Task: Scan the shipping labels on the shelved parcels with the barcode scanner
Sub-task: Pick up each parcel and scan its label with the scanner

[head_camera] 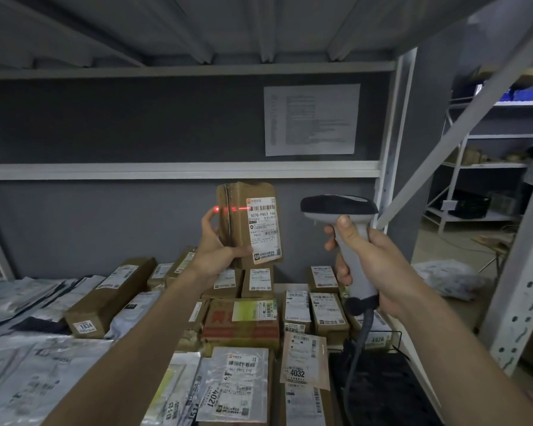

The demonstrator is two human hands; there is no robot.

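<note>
My left hand (217, 250) holds a small brown cardboard parcel (237, 229) upright above the shelf, its white shipping label (263, 230) facing me. A red laser line crosses the parcel's upper part and reaches the label's top barcode. My right hand (370, 265) grips the handle of a grey barcode scanner (340, 207), whose dark head points left toward the parcel. The scanner's cable (362, 336) hangs down from the handle.
The shelf below is packed with cardboard boxes (240, 322) and grey plastic mailers (28, 364) bearing labels. A long box (111, 296) lies at the left. A black wire basket (379, 382) stands at the right. A metal upright (391, 167) and a slanted brace (462, 127) sit close right.
</note>
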